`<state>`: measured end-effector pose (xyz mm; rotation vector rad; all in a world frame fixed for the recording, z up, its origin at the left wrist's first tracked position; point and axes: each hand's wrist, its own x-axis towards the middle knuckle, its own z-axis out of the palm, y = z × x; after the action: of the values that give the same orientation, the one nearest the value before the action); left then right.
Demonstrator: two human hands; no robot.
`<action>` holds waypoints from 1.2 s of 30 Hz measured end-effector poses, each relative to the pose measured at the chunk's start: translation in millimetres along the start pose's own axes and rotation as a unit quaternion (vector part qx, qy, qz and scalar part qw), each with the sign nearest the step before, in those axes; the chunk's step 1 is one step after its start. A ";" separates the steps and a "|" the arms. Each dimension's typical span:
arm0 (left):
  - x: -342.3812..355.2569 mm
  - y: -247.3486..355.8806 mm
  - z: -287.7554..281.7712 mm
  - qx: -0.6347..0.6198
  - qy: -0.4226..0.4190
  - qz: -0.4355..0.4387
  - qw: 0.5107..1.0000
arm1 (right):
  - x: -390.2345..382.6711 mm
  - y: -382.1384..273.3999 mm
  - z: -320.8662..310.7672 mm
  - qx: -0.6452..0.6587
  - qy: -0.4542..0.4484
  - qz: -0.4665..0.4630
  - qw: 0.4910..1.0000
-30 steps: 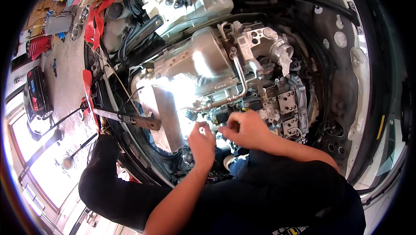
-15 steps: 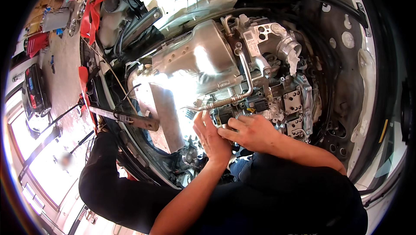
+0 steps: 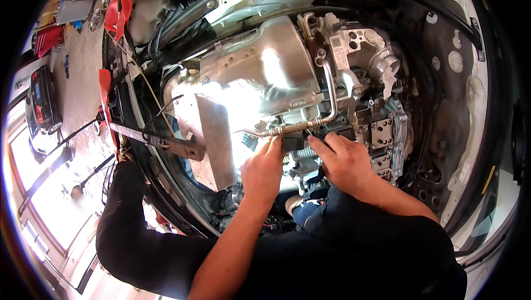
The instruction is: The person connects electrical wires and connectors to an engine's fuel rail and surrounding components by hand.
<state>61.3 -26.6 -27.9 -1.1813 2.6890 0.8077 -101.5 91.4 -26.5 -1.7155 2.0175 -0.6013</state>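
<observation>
My hands work in an engine bay, just below a bent metal pipe [image 3: 332,92] with a braided section. My left hand [image 3: 262,171] is closed, its fingertips at the pipe beside a small black block [image 3: 293,143]. What those fingers pinch is hidden. To the right of that block my right hand [image 3: 348,162] is also closed, thumb and fingers curled together. A thin light tip shows by its fingertips, too small to name. Above the pipe lies a shiny metal heat shield [image 3: 260,62]. A metal housing with bolt holes [image 3: 381,134] sits right of my right hand.
A pale rectangular block [image 3: 207,150] and a flat metal bar [image 3: 160,142] lie to the left. Red straps [image 3: 105,98] hang along the car's left edge. The body panel [image 3: 459,134] bounds the bay at right. A shoe [image 3: 293,205] shows below my hands.
My hands have drawn apart; the left moved slightly left, the right moved right. The black block now shows between them. The whole view has shifted a little.
</observation>
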 end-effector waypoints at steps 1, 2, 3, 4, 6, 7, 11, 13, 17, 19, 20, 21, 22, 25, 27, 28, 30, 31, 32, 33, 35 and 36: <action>1.0 -0.2 -0.1 -0.009 -0.012 -0.013 1.000 | -2.6 -0.9 0.5 -0.002 0.000 0.002 1.000; 0.8 -4.5 0.6 -0.015 -0.045 -0.045 0.998 | -6.6 -3.1 2.3 -0.018 -0.016 0.000 1.000; 0.2 -4.1 1.9 -0.016 -0.046 -0.043 0.998 | -10.7 -5.2 3.8 -0.033 -0.031 -0.003 0.999; 0.2 -2.6 1.8 -0.038 -0.044 -0.054 0.997 | -13.2 -6.7 3.0 -0.035 -0.029 -0.002 0.999; -1.8 -1.5 1.8 -0.062 -0.051 -0.068 0.994 | -18.3 -9.5 1.6 -0.060 -0.083 -0.011 0.995; -2.6 -2.0 2.7 -0.061 -0.052 -0.066 0.995 | -23.5 -10.2 5.0 -0.060 -0.082 -0.009 0.995; -4.3 -1.9 7.4 -0.105 -0.005 -0.062 0.992 | -45.1 -10.0 26.9 -0.004 -0.108 -0.107 0.988; -4.7 3.9 7.5 -0.126 0.010 -0.078 0.989 | -56.1 -13.9 33.3 0.040 -0.218 -0.154 0.963; -0.5 7.7 -1.1 -0.115 -0.010 -0.074 0.991 | -59.5 -4.1 13.5 0.100 -0.159 -0.282 0.941; -4.1 7.8 5.5 -0.129 0.008 -0.067 0.989 | -61.2 7.3 2.6 0.094 -0.173 -0.288 0.937; -7.4 9.5 6.1 -0.109 0.026 -0.061 0.992 | -58.4 13.6 -6.4 0.128 -0.167 -0.276 0.938; -11.1 12.0 7.4 -0.090 0.043 -0.055 0.993 | -58.6 19.5 -14.2 0.161 -0.162 -0.262 0.937; -15.5 15.3 6.4 -0.053 0.058 -0.046 0.996 | -61.7 26.0 -16.9 0.184 -0.103 -0.259 0.942; -35.1 41.8 9.0 -0.112 0.174 -0.034 0.978 | -73.7 46.9 -39.1 0.156 -0.028 -0.236 0.959; -43.2 71.6 7.0 -0.277 0.055 -0.097 0.954 | -77.2 50.8 -55.6 0.145 0.017 -0.213 0.966; -42.2 83.5 8.3 -0.382 -0.018 -0.193 0.904 | -79.3 52.5 -60.9 0.138 0.066 -0.190 0.970; -39.5 95.7 8.6 -0.432 -0.058 -0.225 0.871 | -84.4 56.4 -63.1 0.144 0.070 -0.154 0.975; -38.1 100.0 9.3 -0.462 -0.069 -0.245 0.850 | -88.0 56.9 -63.8 0.152 0.072 -0.116 0.979; -34.5 100.7 16.5 -0.465 -0.069 -0.243 0.848 | -92.0 58.0 -60.1 0.179 0.087 -0.080 0.977; -29.7 98.8 27.0 -0.492 -0.096 -0.308 0.808 | -92.8 56.5 -58.1 0.177 0.086 -0.081 0.977; -10.1 102.0 32.6 -0.520 -0.127 -0.372 0.758 | -96.6 52.4 -53.1 0.228 0.146 0.029 0.962; 6.8 108.7 27.7 -0.586 -0.169 -0.431 0.665 | -104.3 49.7 -50.6 0.220 0.164 0.063 0.960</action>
<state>-23.8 43.7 -6.8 -1.8700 0.7711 2.2223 -155.1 204.3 -9.6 -1.2765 1.9839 -1.2506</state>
